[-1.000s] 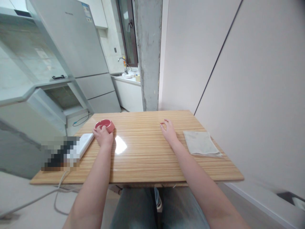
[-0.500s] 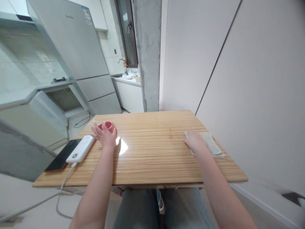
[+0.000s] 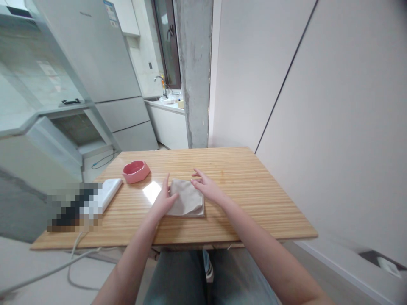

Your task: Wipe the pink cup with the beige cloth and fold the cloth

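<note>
A folded beige cloth (image 3: 187,202) lies flat on the wooden table (image 3: 248,207), in front of my body. My left hand (image 3: 163,200) is at its left edge, thumb and fingers apart, the thumb over the cloth. Over its upper right side is my right hand (image 3: 208,188), fingers spread and nothing gripped; whether its fingertips touch the cloth I cannot tell. A pink ashtray (image 3: 136,173) with a notched rim sits at the back left of the table, apart from both hands.
A white power bank (image 3: 110,190) with a cable (image 3: 76,243) lies at the table's left edge, beside a dark flat object (image 3: 71,209), partly blurred out. Beyond the table stand a fridge (image 3: 92,51) and a concrete pillar (image 3: 197,76); a pale wall panel (image 3: 333,127) rises on the right.
The cloth has moved from the table's right side to the middle with my right hand. My left hand has let go of the ashtray and come right to the cloth.
</note>
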A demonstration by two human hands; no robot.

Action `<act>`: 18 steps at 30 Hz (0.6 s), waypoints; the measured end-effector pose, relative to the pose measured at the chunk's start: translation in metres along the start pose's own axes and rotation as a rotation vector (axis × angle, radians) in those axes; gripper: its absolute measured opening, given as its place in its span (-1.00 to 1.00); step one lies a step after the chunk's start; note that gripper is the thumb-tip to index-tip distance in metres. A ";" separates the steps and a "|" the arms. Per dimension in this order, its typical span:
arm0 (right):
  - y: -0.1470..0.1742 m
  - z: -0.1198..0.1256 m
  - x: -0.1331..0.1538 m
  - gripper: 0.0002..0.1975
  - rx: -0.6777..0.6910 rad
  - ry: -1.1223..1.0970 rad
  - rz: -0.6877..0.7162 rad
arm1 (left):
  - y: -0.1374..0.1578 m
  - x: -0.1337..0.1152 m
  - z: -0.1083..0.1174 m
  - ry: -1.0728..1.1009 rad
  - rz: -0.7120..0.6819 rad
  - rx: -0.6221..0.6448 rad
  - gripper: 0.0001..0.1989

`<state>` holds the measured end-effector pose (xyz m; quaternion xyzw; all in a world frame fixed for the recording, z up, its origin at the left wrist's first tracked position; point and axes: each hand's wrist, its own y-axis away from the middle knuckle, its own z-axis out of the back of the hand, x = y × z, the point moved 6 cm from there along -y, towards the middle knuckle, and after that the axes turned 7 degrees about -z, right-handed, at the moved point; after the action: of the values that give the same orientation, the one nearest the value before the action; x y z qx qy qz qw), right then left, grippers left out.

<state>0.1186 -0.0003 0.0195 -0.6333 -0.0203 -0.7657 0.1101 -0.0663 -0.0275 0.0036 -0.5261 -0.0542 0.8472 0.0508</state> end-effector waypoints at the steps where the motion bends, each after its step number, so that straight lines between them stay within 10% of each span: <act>1: -0.001 0.002 -0.001 -0.47 -0.020 0.011 -0.004 | -0.001 0.012 0.021 -0.060 0.059 -0.022 -0.16; 5: -0.005 0.029 -0.013 -0.56 -0.089 0.115 -0.037 | 0.002 0.041 0.117 -0.470 0.052 -0.240 -0.37; 9: -0.014 0.059 -0.030 -0.56 -0.190 0.168 -0.058 | 0.015 0.047 0.162 -0.913 0.053 -0.294 -0.43; 13: -0.030 0.075 -0.033 -0.62 -0.265 0.199 -0.038 | 0.013 0.017 0.143 -1.112 -0.011 -0.345 -0.60; 18: -0.055 0.081 -0.039 -0.69 -0.340 0.127 -0.011 | -0.029 -0.047 0.044 -0.784 -0.319 -0.112 -0.67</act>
<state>0.1926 0.0724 0.0029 -0.5931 0.1130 -0.7972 -0.0015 -0.0845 -0.0070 0.0692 -0.1513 -0.1961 0.9603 0.1283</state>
